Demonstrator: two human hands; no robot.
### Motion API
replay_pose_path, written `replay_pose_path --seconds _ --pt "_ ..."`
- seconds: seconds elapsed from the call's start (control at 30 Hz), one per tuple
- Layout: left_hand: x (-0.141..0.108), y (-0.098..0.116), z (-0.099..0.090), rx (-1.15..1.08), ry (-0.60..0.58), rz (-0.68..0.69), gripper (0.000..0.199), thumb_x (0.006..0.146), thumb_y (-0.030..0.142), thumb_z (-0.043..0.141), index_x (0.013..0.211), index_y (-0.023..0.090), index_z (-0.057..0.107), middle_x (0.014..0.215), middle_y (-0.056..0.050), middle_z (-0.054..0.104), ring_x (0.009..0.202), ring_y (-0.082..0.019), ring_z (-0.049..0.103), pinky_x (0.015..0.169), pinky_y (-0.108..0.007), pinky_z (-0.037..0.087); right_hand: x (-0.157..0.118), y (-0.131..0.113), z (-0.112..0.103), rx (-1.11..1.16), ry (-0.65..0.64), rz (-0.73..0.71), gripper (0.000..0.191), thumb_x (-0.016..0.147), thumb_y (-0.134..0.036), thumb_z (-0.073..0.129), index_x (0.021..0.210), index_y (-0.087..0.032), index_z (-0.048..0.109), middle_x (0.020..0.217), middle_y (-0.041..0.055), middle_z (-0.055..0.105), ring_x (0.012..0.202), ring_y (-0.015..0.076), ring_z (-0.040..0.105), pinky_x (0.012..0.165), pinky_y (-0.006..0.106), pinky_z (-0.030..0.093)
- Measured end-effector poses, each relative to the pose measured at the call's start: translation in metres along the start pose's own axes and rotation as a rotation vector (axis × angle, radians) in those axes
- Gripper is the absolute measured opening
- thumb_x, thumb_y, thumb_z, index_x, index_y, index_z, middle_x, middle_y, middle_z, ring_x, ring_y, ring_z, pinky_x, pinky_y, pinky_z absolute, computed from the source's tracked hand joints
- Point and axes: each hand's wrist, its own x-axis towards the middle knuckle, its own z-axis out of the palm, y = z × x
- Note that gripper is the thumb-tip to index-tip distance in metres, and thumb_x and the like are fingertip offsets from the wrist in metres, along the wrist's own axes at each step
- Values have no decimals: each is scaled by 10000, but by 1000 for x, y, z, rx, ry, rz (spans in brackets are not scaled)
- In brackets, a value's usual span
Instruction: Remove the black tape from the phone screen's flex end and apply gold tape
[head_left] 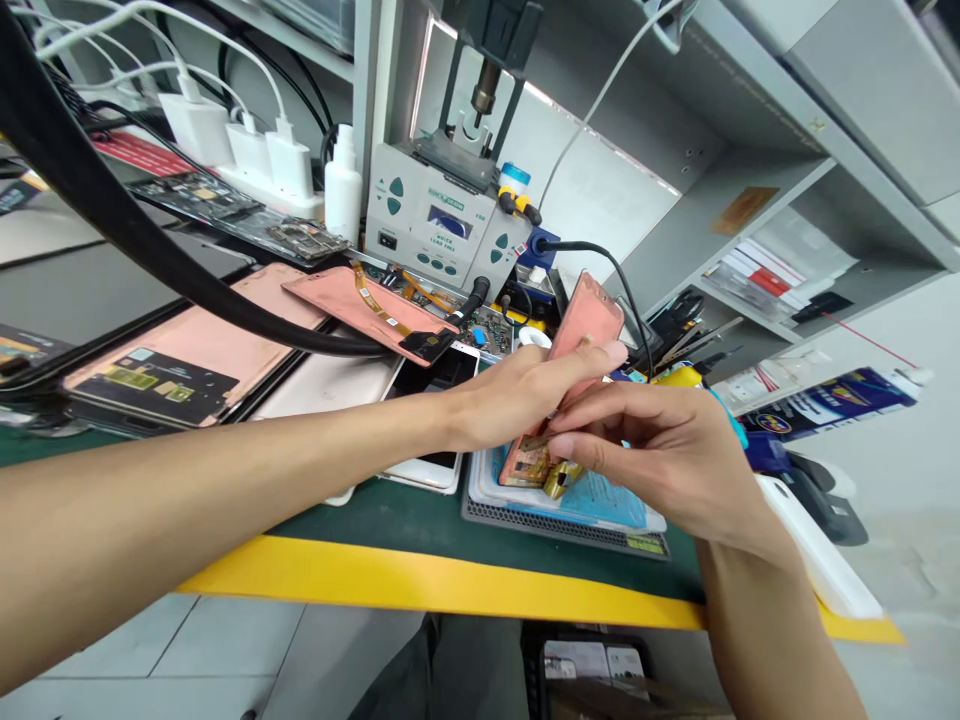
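My left hand (514, 395) is wrapped over a pink-backed phone screen panel (589, 315), which it holds tilted up above a blue and clear plastic tray (611, 500). At the panel's lower end, the thumb and forefinger of my right hand (660, 455) are pinched together. A curled gold flex cable (561, 478) shows just below that thumb. What lies between the right fingertips is too small and covered to make out.
White phones (420, 475) and a second pink panel (375, 310) lie to the left. Behind stands a grey hot air station (442, 215) beside a white bottle (343, 185). A thick black cable (187, 270) arches across the left side. Yellow trim (420, 575) marks the bench's front edge.
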Motion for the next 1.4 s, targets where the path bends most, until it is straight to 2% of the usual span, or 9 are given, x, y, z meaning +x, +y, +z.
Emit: replay_pose_path --seconds 0.17,0.3,0.57,0.8,1.17,1.4 --pt "0 -1 0 -3 20 -3 601 903 662 481 540 188 540 522 2 484 518 -124 412 506 -286 329 -1 -3 3 3 -19 39 128 842 -311 801 859 -184 795 720 43 745 539 123 608 449 229 438" --pt "0 -2 -1 10 9 -12 628 912 672 462 512 188 467 498 11 430 508 -115 390 500 -286 290 -2 -6 6 -27 -18 51 113 854 -298 787 855 -186 794 774 55 756 618 147 651 509 240 485" --pt "0 -3 -1 8 4 -11 613 922 668 450 565 177 533 572 -19 543 568 -139 492 546 -287 357 -2 -5 7 -38 -2 44 90 858 -281 781 860 -191 785 825 61 769 703 179 696 609 274 560" --pt "0 -4 -2 34 -1 -15 623 930 666 430 567 176 556 542 -11 529 529 -125 467 523 -285 331 -3 -5 8 -81 9 4 60 863 -263 774 859 -203 779 828 54 778 704 183 704 610 285 557" --pt "-2 0 -2 -8 1 -23 627 936 636 460 505 182 446 479 16 394 482 -89 347 453 -266 249 -4 -3 8 -120 -3 -107 30 888 -200 738 866 -201 759 809 40 772 675 149 680 562 254 491" --pt "-3 3 -2 -8 5 -46 630 926 642 470 503 177 510 488 -3 457 515 -109 426 464 -254 305 -4 -2 7 -141 -18 -150 41 900 -195 719 877 -205 751 772 22 759 635 131 658 517 238 458"
